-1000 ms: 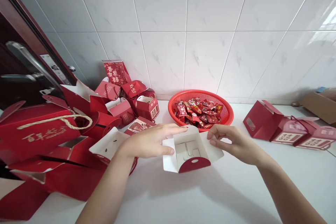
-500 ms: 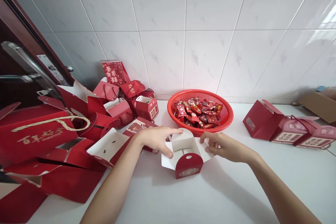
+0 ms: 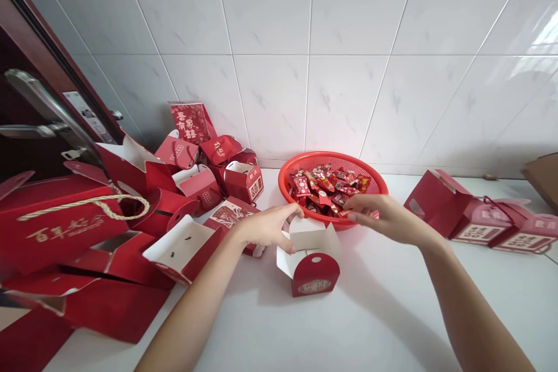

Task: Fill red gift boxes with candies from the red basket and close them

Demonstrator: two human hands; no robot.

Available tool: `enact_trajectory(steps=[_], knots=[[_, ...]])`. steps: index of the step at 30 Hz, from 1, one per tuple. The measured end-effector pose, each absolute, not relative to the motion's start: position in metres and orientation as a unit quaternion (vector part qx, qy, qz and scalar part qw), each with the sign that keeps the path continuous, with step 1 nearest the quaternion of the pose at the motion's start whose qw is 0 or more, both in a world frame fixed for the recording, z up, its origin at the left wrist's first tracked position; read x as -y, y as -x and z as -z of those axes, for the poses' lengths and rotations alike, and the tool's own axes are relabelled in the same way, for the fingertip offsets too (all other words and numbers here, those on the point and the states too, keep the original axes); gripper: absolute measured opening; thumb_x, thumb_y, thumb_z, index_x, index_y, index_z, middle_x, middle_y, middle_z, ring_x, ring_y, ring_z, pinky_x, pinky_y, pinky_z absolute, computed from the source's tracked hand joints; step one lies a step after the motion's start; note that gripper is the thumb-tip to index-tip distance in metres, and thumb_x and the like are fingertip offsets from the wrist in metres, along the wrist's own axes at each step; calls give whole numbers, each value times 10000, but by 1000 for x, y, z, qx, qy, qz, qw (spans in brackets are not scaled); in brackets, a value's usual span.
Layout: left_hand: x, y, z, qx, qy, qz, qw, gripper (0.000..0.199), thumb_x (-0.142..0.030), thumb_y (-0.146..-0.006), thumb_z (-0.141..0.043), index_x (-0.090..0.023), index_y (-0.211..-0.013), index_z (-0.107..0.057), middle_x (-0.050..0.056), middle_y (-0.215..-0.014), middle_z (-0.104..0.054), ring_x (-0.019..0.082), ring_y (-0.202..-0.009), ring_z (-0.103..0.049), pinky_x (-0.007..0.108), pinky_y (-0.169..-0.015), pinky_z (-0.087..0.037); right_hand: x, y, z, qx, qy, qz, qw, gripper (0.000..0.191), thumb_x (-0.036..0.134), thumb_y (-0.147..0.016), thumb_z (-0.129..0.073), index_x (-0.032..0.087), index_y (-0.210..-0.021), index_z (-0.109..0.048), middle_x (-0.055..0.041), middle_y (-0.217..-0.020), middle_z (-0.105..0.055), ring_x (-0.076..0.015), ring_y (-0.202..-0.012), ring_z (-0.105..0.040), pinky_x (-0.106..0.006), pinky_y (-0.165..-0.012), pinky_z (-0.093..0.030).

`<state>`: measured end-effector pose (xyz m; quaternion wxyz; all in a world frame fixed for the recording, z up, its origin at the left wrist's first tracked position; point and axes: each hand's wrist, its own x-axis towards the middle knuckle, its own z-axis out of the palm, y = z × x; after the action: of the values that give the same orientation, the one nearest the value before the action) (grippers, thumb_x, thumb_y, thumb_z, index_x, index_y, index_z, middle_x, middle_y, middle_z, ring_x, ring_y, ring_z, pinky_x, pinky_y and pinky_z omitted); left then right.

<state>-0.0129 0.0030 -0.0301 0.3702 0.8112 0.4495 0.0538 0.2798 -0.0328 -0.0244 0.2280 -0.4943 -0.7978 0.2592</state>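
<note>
A small red box (image 3: 316, 280) stands on the white table with its flaps open and its pale inside showing. My left hand (image 3: 271, 228) grips the box at its left and rear flaps, thumb on the left flap. Behind the box, a red plastic basket (image 3: 381, 189) holds several candies (image 3: 325, 183) in red wrappers. Over the basket's front right rim is my right hand (image 3: 378, 215), its thumb and fingers apart at the candies, with nothing visible between them.
Many red boxes (image 3: 192, 186) and a large red box with a rope handle (image 3: 65, 221) crowd the left side. Three red boxes (image 3: 479, 221) stand at the right, near a cardboard box (image 3: 544, 177). A tiled wall rises behind, and a door handle (image 3: 39, 99) juts in at left.
My right hand has left the box's right flap and moved up to the basket's front rim. The box's flaps now stand more upright. My left hand has shifted slightly right.
</note>
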Motion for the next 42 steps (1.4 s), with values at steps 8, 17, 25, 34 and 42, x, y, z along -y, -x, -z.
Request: enact_trajectory(steps=[8,17,25,34,42], knots=[[7,8,14,-504,-764,19,402,461,-513,-728,-721,-243,-1069,-568,40,-1084,-640,85,-380,-506,266,-419,-392,-40,-242,42,719,664,-98,178,295,222,-831,-697,175,-1120,-658,-145,-1127,-741,-340,-1081,-677,-363,-806,-495],[10,23,5,-485,-777,-118,383,394,-580,-839,-639,-249,-1050,-659,-6,-829,-735,173,-553,-666,278,-581,-469,-63,-249,62,690,651,-151,277,160,197,-877,-542,213,-856,-700,-99,-895,-755,-287,-945,-697,-363,-789,-512],[-23,-11,16,-414,-740,-343,404,365,-538,-832,-680,-177,-858,-727,67,-888,-756,212,-828,-684,340,-809,-540,-59,-264,63,612,537,-299,497,339,466,-874,-573,194,-1016,-714,-58,-816,-761,-216,-610,-704,-379,-607,-595],[-47,-45,33,-386,-568,-407,602,549,-658,-745,-770,-141,-920,-707,86,-892,-754,180,-771,-709,312,-741,-584,-32,-246,44,666,372,-358,538,234,284,-786,-764,257,-1012,-819,-92,-1444,-637,-348,-1347,-575,-439,-958,-582],[-52,-29,36,-323,-631,-388,588,500,-379,-719,-856,-151,-1134,-695,97,-1060,-763,238,-969,-713,345,-826,-582,-27,-241,38,623,372,-398,562,329,376,-841,-755,266,-1142,-682,-85,-1372,-664,-222,-985,-723,-392,-859,-603]])
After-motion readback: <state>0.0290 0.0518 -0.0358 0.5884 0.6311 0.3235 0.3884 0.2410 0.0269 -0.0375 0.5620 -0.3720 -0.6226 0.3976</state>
